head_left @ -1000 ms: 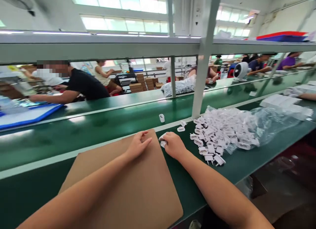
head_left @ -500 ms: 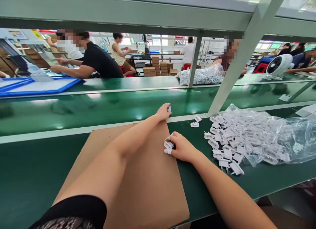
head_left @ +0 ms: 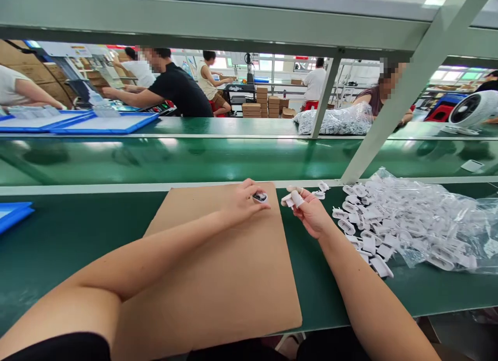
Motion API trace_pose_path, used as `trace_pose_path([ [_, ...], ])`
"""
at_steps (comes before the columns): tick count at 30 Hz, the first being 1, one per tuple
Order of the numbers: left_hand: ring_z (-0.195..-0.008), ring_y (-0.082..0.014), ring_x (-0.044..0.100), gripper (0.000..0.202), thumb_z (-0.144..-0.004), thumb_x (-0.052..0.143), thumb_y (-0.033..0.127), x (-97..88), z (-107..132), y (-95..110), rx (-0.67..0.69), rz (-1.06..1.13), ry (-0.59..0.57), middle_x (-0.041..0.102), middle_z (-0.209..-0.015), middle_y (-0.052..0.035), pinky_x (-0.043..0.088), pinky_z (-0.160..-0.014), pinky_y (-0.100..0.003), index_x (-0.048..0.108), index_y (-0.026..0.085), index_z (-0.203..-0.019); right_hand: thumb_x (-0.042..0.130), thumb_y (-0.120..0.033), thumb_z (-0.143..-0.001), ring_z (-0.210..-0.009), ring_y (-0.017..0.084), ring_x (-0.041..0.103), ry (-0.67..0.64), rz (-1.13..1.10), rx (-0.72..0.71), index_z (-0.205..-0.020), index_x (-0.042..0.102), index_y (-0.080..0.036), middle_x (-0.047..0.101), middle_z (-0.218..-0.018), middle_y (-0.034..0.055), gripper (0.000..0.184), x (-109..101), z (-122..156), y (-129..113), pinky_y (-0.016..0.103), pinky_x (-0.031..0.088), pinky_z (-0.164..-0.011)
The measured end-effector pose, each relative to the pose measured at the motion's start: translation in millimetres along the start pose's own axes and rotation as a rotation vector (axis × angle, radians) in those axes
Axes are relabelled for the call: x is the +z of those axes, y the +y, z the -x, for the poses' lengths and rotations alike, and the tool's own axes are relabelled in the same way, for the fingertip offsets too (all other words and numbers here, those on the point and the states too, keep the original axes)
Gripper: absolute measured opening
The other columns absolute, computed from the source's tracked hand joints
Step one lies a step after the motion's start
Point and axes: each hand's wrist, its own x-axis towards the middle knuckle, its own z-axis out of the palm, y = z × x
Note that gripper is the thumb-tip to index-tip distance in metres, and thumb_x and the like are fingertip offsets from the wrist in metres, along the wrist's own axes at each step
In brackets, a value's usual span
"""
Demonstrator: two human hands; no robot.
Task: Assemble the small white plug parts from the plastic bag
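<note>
My left hand (head_left: 246, 199) hovers over the far right corner of a brown cardboard sheet (head_left: 218, 283). Its fingers and thumb grip a small white plug housing (head_left: 261, 197) whose dark inside faces up. Just past the sheet's right edge, my right hand (head_left: 311, 210) pinches a small white plug piece (head_left: 288, 200), partly hidden by the fingers. White covers sit on the thumb and a finger of that hand. Right behind it, a couple of loose white plug shells (head_left: 321, 189) lie on the green bench.
A heap of white plug shells (head_left: 373, 231) spills from a clear plastic bag (head_left: 439, 210) on the right. A slanted metal post (head_left: 383, 120) rises behind it. Across the green conveyor (head_left: 187, 158) are blue trays (head_left: 128, 123), a filled bag (head_left: 342, 120), a fan (head_left: 471, 111) and several people.
My left hand has come back from the conveyor's edge to above the cardboard, still holding the plug housing. My right hand has moved forward and to the right. The view has turned left.
</note>
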Motion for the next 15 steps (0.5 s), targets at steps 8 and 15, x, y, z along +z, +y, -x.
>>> trace_pose_path([
  [8, -0.076, -0.0154, 0.058, 0.048, -0.078, 0.081, 0.053, 14.1, 58, 12, -0.168, 0.186, -0.167, 0.060, -0.102, -0.0032, 0.051, -0.069, -0.030, 0.066, 0.022, -0.110, 0.086, -0.039, -0.070, -0.077, 0.015, 0.061, -0.136, 0.231, -0.015, -0.115, 0.065, -0.022, 0.069, -0.094, 0.0024, 0.052, 6, 2, 15, 0.027, 0.043, -0.063],
  [15, -0.072, -0.0133, 0.055, 0.031, -0.081, 0.078, 0.039, 7.9, 54, 7, -0.196, 0.353, -0.253, 0.061, -0.092, -0.0023, 0.047, -0.065, -0.027, 0.068, 0.019, -0.104, 0.086, -0.033, -0.067, -0.053, 0.009, 0.048, -0.066, 0.304, -0.067, -0.111, 0.048, -0.028, 0.059, -0.071, -0.0089, 0.058, 11, 0, 22, 0.023, 0.036, -0.051],
])
